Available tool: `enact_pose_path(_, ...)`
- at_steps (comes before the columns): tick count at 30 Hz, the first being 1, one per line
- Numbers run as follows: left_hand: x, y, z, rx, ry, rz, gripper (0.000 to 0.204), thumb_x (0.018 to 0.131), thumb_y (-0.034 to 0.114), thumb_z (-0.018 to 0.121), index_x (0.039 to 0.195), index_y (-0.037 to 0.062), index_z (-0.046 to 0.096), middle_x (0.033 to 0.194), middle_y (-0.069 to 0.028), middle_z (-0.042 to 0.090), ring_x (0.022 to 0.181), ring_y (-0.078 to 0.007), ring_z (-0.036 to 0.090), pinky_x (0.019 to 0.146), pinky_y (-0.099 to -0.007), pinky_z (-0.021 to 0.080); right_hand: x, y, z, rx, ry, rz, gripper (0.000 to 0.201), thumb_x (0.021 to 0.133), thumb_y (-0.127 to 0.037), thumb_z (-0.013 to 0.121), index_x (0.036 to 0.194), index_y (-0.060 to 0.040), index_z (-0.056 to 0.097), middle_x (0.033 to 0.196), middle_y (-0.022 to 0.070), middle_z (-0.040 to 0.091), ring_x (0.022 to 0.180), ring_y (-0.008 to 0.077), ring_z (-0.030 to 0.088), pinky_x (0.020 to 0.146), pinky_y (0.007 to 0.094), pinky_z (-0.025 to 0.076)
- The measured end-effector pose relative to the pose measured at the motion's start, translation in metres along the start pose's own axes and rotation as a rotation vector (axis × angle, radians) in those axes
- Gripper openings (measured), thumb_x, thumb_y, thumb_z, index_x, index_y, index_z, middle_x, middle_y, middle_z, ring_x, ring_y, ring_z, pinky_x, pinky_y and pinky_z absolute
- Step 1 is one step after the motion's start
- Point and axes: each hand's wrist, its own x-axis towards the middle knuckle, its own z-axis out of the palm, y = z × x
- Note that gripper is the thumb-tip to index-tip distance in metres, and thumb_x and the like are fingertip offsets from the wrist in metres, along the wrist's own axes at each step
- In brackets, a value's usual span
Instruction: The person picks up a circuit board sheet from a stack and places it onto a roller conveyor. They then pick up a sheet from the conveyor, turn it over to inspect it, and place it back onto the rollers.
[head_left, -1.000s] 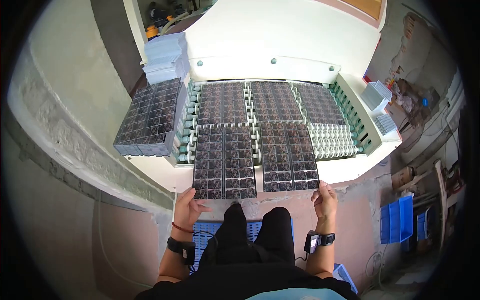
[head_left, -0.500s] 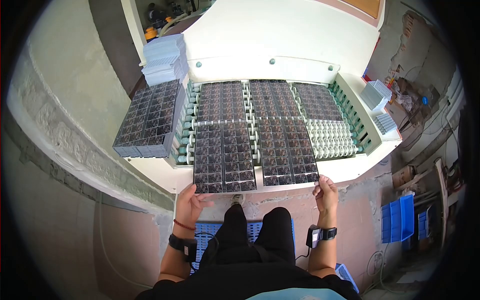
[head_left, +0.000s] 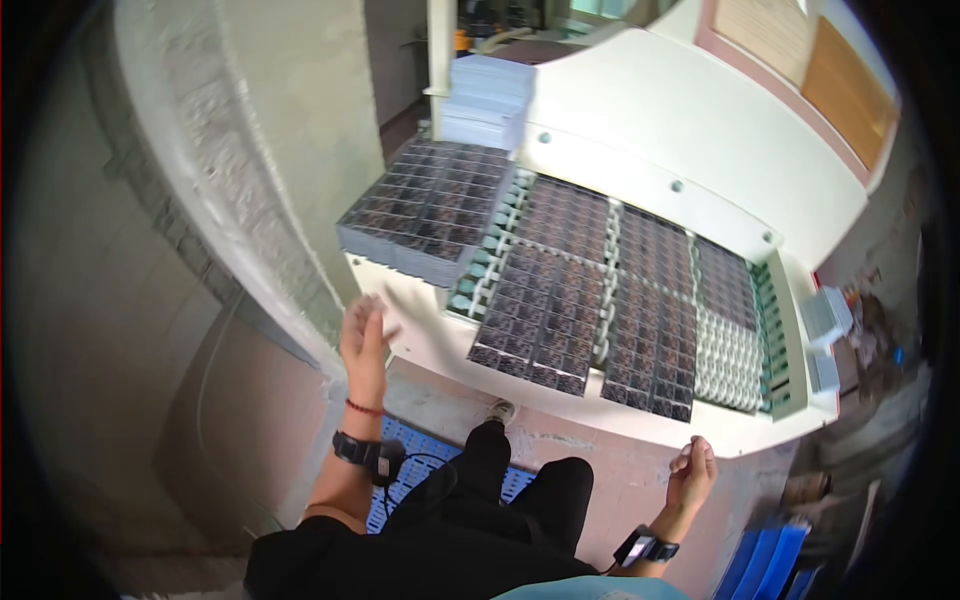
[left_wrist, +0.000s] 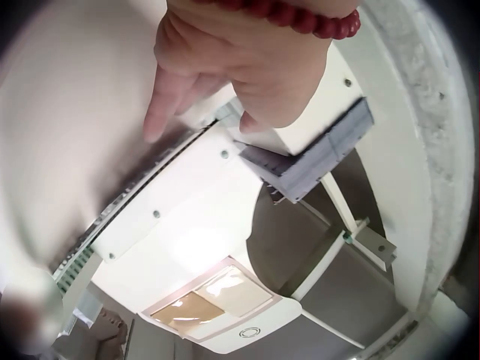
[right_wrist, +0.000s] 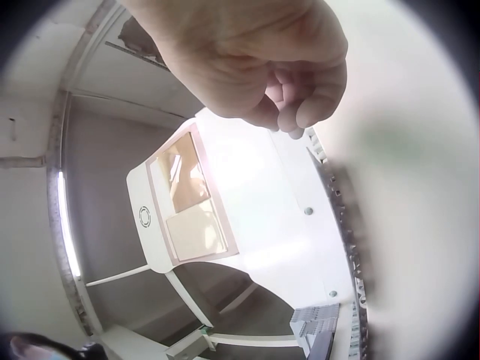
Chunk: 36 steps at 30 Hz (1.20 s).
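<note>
Black gridded panels [head_left: 540, 310], seemingly too blurred to read, lie near relaxed, empty hands [head_left: 366, 338] [head_left: 692, 474].

Free to pass above the 5 dark panels [head_left: 635, 330] on the rollers [head_left: 728, 362]; hemmed in leftward by stack [head_left: 425, 200] and wall [head_left: 290, 150], rearward by white hood [head_left: 690, 110].

The head camera looks forward and down from above at the white machine [head_left: 650, 130]. The wrist cameras sit close to the left hand [left_wrist: 240, 67] and right hand [right_wrist: 255, 60]; all three views share its tan panel [right_wrist: 189, 178].
</note>
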Motion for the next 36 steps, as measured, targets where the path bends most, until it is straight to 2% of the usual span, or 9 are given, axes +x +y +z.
enact_pose_path(2, 0.031, 0.01, -0.017, 0.32, 0.093, 0.338, 0.041, 0.089, 0.022, 0.049, 0.122, -0.0012, 0.041, 0.115, -0.0112, 0.049, 0.106, -0.0196, 0.047, 0.079, -0.0317, 0.048, -0.004, -0.004, 0.031, -0.052, -0.102, 0.025, 0.011, 0.087, -0.008, 0.052, 0.089, 0.0013, 0.057, 0.064, 0.0045, 0.055, 0.045, 0.0095, 0.047, 0.04, 0.0201, 0.037)
enact_pose_path(6, 0.068, 0.07, 0.004, 0.533, 0.124, 0.472, 0.042, 0.087, 0.023, 0.052, 0.117, -0.0059, 0.045, 0.115, -0.0195, 0.05, 0.107, -0.028, 0.048, 0.088, -0.0355, 0.042, -0.01, -0.019, 0.121, -0.282, -0.434, 0.085, 0.01, 0.084, -0.008, 0.056, 0.087, 0.0015, 0.058, 0.066, 0.006, 0.057, 0.046, 0.0098, 0.049, 0.04, 0.02, 0.038)
enact_pose_path(8, 0.09, 0.077, 0.006, 1.133, 0.106, 0.775, 0.047, 0.085, 0.032, 0.053, 0.112, -0.0063, 0.048, 0.111, -0.0235, 0.051, 0.103, -0.0349, 0.05, 0.088, -0.0374, 0.04, -0.006, -0.019, 0.17, -0.339, -0.636, 0.037, 0.012, 0.085, -0.009, 0.056, 0.09, 0.0023, 0.058, 0.068, 0.0065, 0.057, 0.048, 0.0097, 0.05, 0.042, 0.0194, 0.039)
enact_pose_path(12, 0.103, 0.072, 0.007, 1.009, -0.08, 0.643, 0.044, 0.084, 0.035, 0.053, 0.105, -0.0038, 0.053, 0.108, -0.019, 0.055, 0.095, -0.0357, 0.053, 0.08, -0.0382, 0.044, 0.009, -0.018, 0.274, -0.491, -0.825, 0.118, 0.026, 0.083, -0.021, 0.061, 0.092, 0.0026, 0.058, 0.071, 0.006, 0.058, 0.052, 0.0088, 0.05, 0.046, 0.0202, 0.044)
enact_pose_path(15, 0.101, 0.066, 0.002, 0.981, -0.067, 0.723, 0.039, 0.085, 0.032, 0.051, 0.107, 0.0003, 0.054, 0.109, -0.0151, 0.056, 0.098, -0.0328, 0.053, 0.08, -0.0371, 0.044, 0.024, 0.006, 0.34, -0.556, -0.821, 0.136, 0.031, 0.082, -0.025, 0.063, 0.093, 0.0035, 0.058, 0.073, 0.0064, 0.059, 0.052, 0.0089, 0.051, 0.048, 0.0207, 0.047)
enact_pose_path(19, 0.1, 0.068, -0.001, 0.969, -0.082, 0.748, 0.033, 0.086, 0.027, 0.049, 0.109, 0.0034, 0.055, 0.11, -0.0142, 0.056, 0.1, -0.0319, 0.054, 0.082, -0.0372, 0.044, 0.033, 0.036, 0.377, -0.585, -0.783, 0.205, 0.027, 0.083, -0.022, 0.061, 0.091, 0.0031, 0.057, 0.07, 0.0054, 0.058, 0.051, 0.0084, 0.051, 0.045, 0.0194, 0.045)
enact_pose_path(25, 0.107, 0.054, -0.006, 0.875, -0.069, 0.719, 0.028, 0.087, 0.02, 0.047, 0.109, 0.005, 0.055, 0.107, -0.015, 0.058, 0.097, -0.0331, 0.056, 0.082, -0.0372, 0.044, 0.059, 0.014, 0.311, -0.229, -0.642, 0.34, 0.015, 0.085, -0.011, 0.056, 0.089, 0.0032, 0.056, 0.068, 0.0058, 0.057, 0.05, 0.0093, 0.052, 0.042, 0.0215, 0.045)
enact_pose_path(30, 0.112, 0.043, -0.002, 0.804, -0.046, 0.707, 0.027, 0.091, 0.02, 0.042, 0.109, 0.0046, 0.056, 0.107, -0.0141, 0.058, 0.097, -0.0296, 0.057, 0.081, -0.0333, 0.044, 0.078, -0.038, 0.154, -0.28, -0.318, 0.104, 0.018, 0.083, -0.009, 0.058, 0.093, 0.0056, 0.057, 0.069, 0.0051, 0.056, 0.05, 0.01, 0.052, 0.044, 0.0236, 0.046)
enact_pose_path(36, 0.111, 0.038, 0.006, 0.78, 0.009, 0.73, 0.029, 0.092, 0.021, 0.041, 0.109, 0.003, 0.055, 0.104, -0.0154, 0.059, 0.093, -0.027, 0.058, 0.079, -0.0312, 0.044, 0.118, -0.09, -0.053, -0.333, 0.039, -0.092, 0.012, 0.082, -0.007, 0.06, 0.088, 0.0029, 0.058, 0.061, -0.001, 0.049, 0.045, 0.0064, 0.043, 0.038, 0.0199, 0.036)
